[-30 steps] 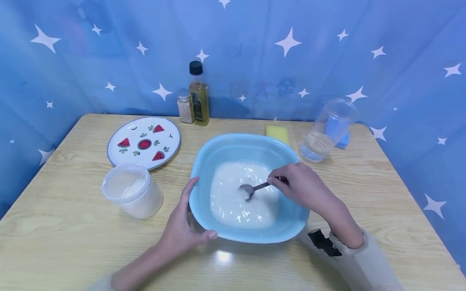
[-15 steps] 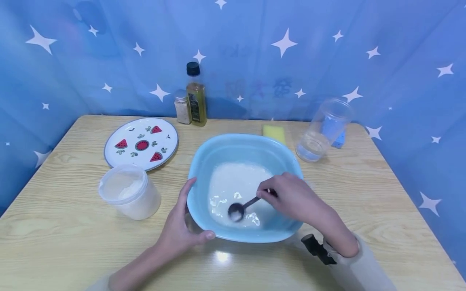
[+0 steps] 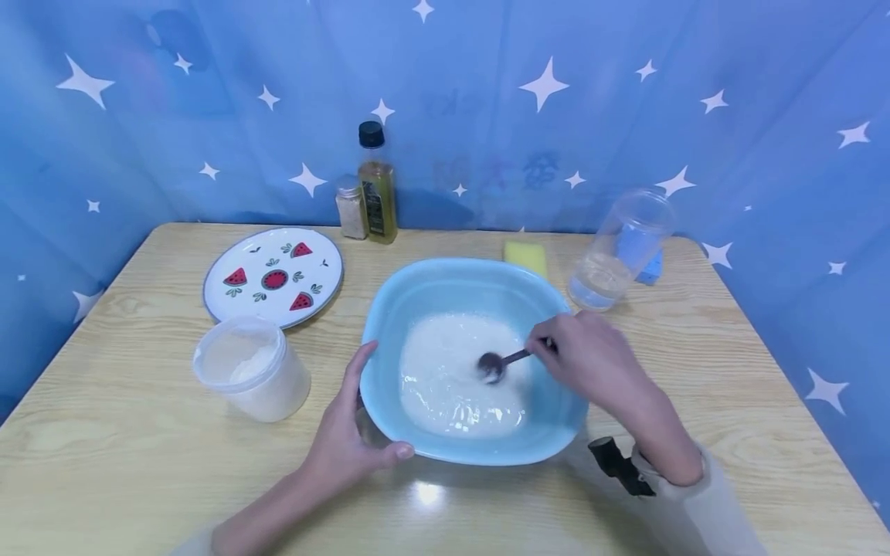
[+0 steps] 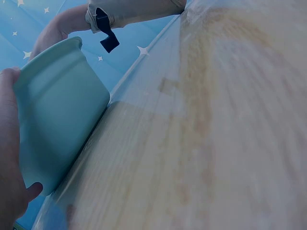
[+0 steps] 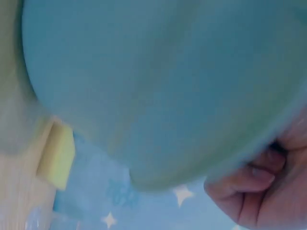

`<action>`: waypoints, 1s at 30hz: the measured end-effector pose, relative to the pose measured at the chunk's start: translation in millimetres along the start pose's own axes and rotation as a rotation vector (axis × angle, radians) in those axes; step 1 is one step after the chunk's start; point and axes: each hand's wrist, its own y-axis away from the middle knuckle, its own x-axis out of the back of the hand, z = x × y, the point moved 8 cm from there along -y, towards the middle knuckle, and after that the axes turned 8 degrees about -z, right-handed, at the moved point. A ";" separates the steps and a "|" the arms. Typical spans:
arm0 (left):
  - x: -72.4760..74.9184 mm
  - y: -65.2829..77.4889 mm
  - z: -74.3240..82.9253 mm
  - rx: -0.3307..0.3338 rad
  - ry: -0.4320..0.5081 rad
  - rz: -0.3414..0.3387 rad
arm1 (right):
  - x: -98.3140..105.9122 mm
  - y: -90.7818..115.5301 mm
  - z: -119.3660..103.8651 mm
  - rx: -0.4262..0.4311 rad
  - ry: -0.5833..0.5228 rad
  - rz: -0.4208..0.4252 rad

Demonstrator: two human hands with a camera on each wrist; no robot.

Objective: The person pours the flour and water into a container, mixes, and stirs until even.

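A light blue plastic basin (image 3: 473,270) holds white, glossy liquid (image 3: 445,386). My left hand (image 3: 348,436) rests against the basin's left front corner, thumb and fingers spread along its outer side. In the left wrist view the fingers (image 4: 7,105) lie against the outer wall, close to the rim. My right hand (image 3: 584,351) pinches the handle of a dark spoon (image 3: 492,366) over the basin, its round bowl in the liquid and slightly blurred. The right wrist view shows this hand (image 5: 259,191) with curled fingers beyond the basin rim; the spoon is hidden there.
On the left stand a tub of white powder (image 3: 267,382) and a watermelon-patterned plate (image 3: 243,301). Behind are a shaker jar (image 3: 351,212) and an oil bottle (image 3: 378,201). A yellow sponge (image 3: 525,255), a clear cup of water (image 3: 601,278) and a blue block (image 3: 650,269) sit back right.
The spoon has swept through the liquid, first toward the basin's front left, then back right and away from me, with my right hand following. My left hand stays on the basin.
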 end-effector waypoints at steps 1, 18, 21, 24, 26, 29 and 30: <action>0.0 -0.8 0.7 -0.005 -0.002 0.000 | 3.1 0.7 2.5 -0.012 -0.002 0.014; 1.1 -1.4 0.6 -0.004 -0.007 -0.006 | -31.1 -5.7 -47.5 0.205 -0.071 -0.068; 0.6 1.1 -0.7 0.010 -0.019 -0.002 | -30.1 -3.1 -47.6 0.226 -0.069 -0.119; 0.3 1.6 -0.5 0.015 -0.022 0.000 | -23.1 1.2 -43.6 0.213 -0.036 -0.147; 0.2 1.1 0.3 0.009 -0.023 0.002 | -14.4 2.1 -36.6 0.151 -0.007 -0.104; 1.1 0.3 1.9 0.002 -0.031 0.006 | -6.1 -0.5 -35.4 0.109 -0.024 0.002; 1.3 0.3 2.3 0.000 -0.030 0.006 | -7.2 -2.0 -38.5 0.119 -0.052 0.021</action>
